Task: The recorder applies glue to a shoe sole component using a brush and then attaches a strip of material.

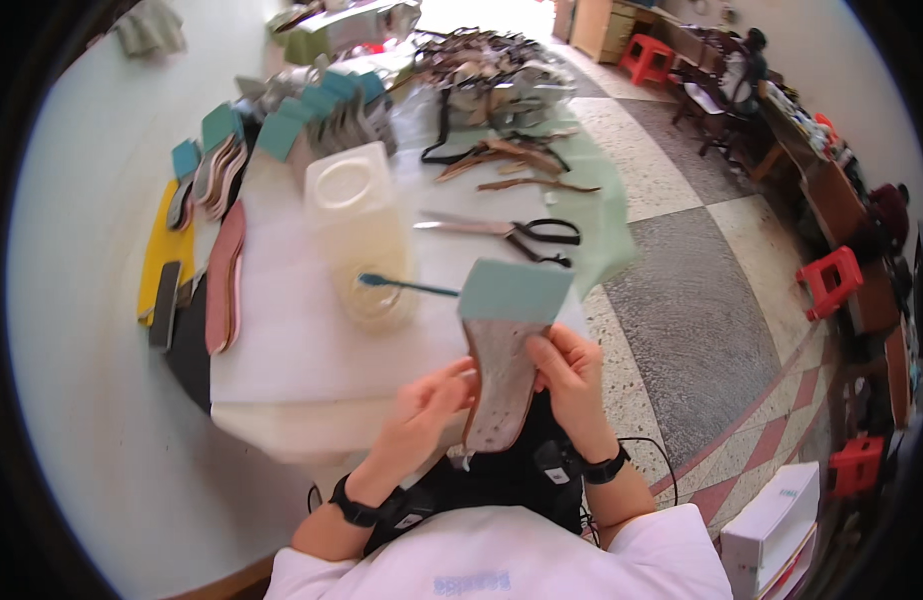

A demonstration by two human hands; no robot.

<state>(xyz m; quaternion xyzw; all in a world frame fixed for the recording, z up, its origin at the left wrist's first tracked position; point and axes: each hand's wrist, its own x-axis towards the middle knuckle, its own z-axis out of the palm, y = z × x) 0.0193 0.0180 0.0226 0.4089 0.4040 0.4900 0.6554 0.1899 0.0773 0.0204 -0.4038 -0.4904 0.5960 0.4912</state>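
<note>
A grey shoe insole [504,372] with a pale teal square piece [517,290] across its wide far end hangs upright over my lap. My right hand [570,372] grips its right edge, thumb on the grey face, other fingers behind. At the opposite edge, the curled fingers of my left hand [430,402] meet the insole, slightly blurred. Beyond it stands a translucent plastic container [367,235] with an opening near its base. A dark blue brush [407,285] sticks out of that opening. Black-handled scissors [502,230] lie farther back on the table.
Stacked insoles with teal ends [327,115] line the table's [282,375] far left, near pink insoles [225,275]. Brown scraps [512,155] and a large scrap heap [492,65] lie at the back. Red stools [830,282] and a white box [772,525] stand on the right.
</note>
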